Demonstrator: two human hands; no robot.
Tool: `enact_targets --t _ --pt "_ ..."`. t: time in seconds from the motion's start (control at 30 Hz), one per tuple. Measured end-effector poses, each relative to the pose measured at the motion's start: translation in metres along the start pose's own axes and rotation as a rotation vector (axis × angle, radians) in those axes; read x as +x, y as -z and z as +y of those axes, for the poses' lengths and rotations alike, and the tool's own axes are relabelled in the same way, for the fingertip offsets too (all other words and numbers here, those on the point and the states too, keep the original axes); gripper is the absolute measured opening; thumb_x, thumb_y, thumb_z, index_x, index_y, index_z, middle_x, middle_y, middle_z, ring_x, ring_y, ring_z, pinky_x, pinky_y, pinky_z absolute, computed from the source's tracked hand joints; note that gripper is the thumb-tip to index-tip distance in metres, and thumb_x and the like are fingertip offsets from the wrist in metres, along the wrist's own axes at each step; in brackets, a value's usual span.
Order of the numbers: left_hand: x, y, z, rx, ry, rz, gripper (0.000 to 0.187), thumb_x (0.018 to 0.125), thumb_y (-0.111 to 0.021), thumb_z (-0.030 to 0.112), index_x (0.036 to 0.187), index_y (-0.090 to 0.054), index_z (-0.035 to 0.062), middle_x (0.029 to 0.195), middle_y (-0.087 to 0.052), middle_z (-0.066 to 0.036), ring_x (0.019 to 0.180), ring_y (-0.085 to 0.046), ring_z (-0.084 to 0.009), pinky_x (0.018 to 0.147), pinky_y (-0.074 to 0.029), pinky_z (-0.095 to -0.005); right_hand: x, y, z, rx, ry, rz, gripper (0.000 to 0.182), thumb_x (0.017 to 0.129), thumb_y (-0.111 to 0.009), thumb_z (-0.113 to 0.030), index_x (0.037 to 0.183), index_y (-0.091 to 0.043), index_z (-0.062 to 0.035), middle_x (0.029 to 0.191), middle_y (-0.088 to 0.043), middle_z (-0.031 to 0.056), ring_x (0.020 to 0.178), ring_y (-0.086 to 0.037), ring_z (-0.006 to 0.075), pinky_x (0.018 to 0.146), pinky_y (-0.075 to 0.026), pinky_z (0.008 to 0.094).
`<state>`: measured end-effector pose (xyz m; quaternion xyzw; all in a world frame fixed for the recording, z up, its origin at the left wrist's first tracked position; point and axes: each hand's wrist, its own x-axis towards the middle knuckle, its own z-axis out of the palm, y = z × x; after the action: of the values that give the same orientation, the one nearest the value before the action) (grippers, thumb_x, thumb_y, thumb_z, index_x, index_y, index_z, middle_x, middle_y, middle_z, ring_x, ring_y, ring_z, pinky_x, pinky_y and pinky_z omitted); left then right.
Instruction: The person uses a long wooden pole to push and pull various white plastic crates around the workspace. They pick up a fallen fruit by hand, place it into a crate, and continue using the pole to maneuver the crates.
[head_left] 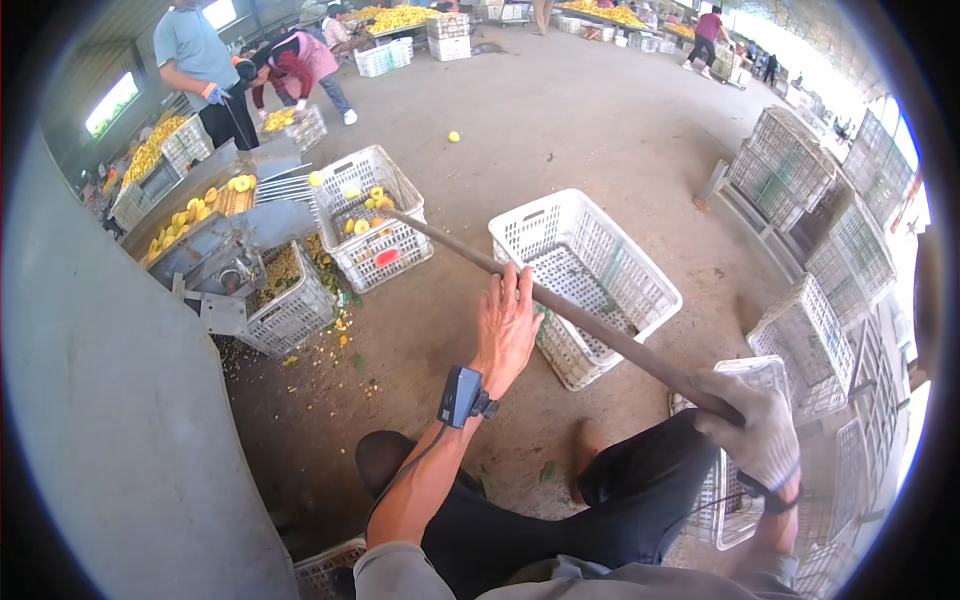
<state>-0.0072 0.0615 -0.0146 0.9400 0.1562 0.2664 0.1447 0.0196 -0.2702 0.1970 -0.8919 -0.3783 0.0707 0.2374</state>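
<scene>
A long wooden pole slants from lower right to the slatted white crate at upper left. Its far end overlaps that crate's rim, beside several yellow halved fruits. My gloved right hand is closed round the near end, above my raised knee. My bare left hand lies across the pole farther along, its fingers stretched out and a dark device strapped at the wrist. Just beyond the pole stands a larger white crate, with dark bits on its floor.
A metal chute carrying fruit halves leads to the nearer crate. Below it, another crate holds scraps, with bits spilled beside it. Stacked crates line the right side. People work at the back. One yellow fruit lies on the floor.
</scene>
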Motion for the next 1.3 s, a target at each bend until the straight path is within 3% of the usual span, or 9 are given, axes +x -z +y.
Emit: enact_targets --t 0.13,0.3,0.37,0.43,0.5,0.63,0.87,1.07,1.3 --pt "0.015 -0.019 0.012 0.042 -0.063 0.090 0.045 0.085 -0.074 0.000 0.125 -0.056 -0.0010 0.137 -0.058 -0.023 0.136 -0.052 -0.0438 0.112 -0.043 -0.0537 -0.070 0.028 0.036 0.072 -0.117 0.164 0.051 0.074 -0.083 -0.006 0.124 -0.074 -0.0032 0.094 -0.079 0.0175 0.079 -0.078 0.0264 0.073 -0.060 0.0361" --pt "0.023 -0.035 0.065 -0.058 -0.271 0.204 0.035 0.080 -0.070 -0.004 0.113 -0.058 0.0023 0.118 -0.065 -0.017 0.127 -0.057 -0.0378 0.112 -0.043 -0.0521 -0.128 0.056 0.055 0.252 -0.409 0.450 0.050 0.085 -0.078 -0.017 0.130 -0.070 0.0027 0.094 -0.077 0.0143 0.076 -0.073 0.0193 0.068 -0.058 0.0325" --pt "0.025 -0.027 0.087 -0.112 -0.314 0.174 0.034 0.079 -0.070 -0.004 0.110 -0.057 0.0034 0.116 -0.064 -0.016 0.125 -0.058 -0.0376 0.112 -0.043 -0.0527 -0.151 0.040 0.096 -0.142 -0.046 0.973 0.052 0.097 -0.066 -0.026 0.137 -0.062 0.0066 0.107 -0.074 0.0192 0.072 -0.066 0.0184 0.061 -0.053 0.0301" --pt "0.020 -0.022 0.109 -0.206 -0.394 0.238 0.030 0.083 -0.073 0.000 0.107 -0.057 0.0045 0.113 -0.064 -0.014 0.123 -0.059 -0.0359 0.111 -0.044 -0.0555 -0.178 0.043 0.098 0.143 -0.227 1.434 0.051 0.100 -0.062 -0.027 0.137 -0.059 0.0070 0.111 -0.070 0.0196 0.071 -0.063 0.0184 0.060 -0.052 0.0290" --pt "0.016 -0.021 0.126 -0.280 -0.474 0.295 0.034 0.082 -0.076 0.002 0.109 -0.055 0.0050 0.113 -0.062 -0.014 0.125 -0.059 -0.0347 0.112 -0.044 -0.0582 -0.189 0.049 0.092 -0.462 -0.128 1.589 0.036 0.103 -0.058 -0.022 0.123 -0.065 0.0059 0.107 -0.069 0.0171 0.079 -0.065 0.0241 0.070 -0.053 0.0366" --pt "0.023 -0.009 0.140 -0.408 -0.459 0.390 0.024 0.090 -0.078 0.007 0.103 -0.057 0.0050 0.109 -0.066 -0.012 0.111 -0.066 -0.0369 0.104 -0.047 -0.0570 -0.206 0.060 0.095 -1.007 0.157 1.689 0.031 0.102 -0.063 -0.011 0.128 -0.061 0.0064 0.099 -0.067 0.0155 0.087 -0.067 0.0311 0.074 -0.055 0.0431" --pt "0.030 -0.007 0.147 -0.483 -0.459 0.446 0.031 0.086 -0.083 0.008 0.103 -0.058 0.0042 0.107 -0.067 -0.014 0.106 -0.067 -0.0377 0.090 -0.054 -0.0444 -0.207 0.064 0.101 -1.044 0.192 1.746 0.030 0.099 -0.064 -0.015 0.122 -0.062 0.0056 0.097 -0.066 0.0152 0.083 -0.066 0.0313 0.071 -0.053 0.0428" --pt "0.030 0.002 0.153 -0.596 -0.456 0.427 0.030 0.088 -0.082 0.010 0.106 -0.059 0.0034 0.109 -0.067 -0.016 0.108 -0.067 -0.0389 0.089 -0.055 -0.0467 -0.201 0.074 0.103 -1.055 0.232 1.764 0.030 0.096 -0.064 -0.018 0.116 -0.063 0.0050 0.094 -0.065 0.0149 0.080 -0.064 0.0315 0.068 -0.052 0.0426" --pt "-0.005 -0.033 0.153 -0.555 -0.428 0.019 0.022 0.091 -0.073 0.009 0.108 -0.059 0.0049 0.105 -0.066 -0.015 0.106 -0.066 -0.0371 0.092 -0.054 -0.0452 -0.171 0.074 0.106 -1.008 0.311 1.740 0.031 0.093 -0.065 -0.022 0.110 -0.064 0.0042 0.091 -0.064 0.0146 0.076 -0.062 0.0317 0.066 -0.051 0.0424"
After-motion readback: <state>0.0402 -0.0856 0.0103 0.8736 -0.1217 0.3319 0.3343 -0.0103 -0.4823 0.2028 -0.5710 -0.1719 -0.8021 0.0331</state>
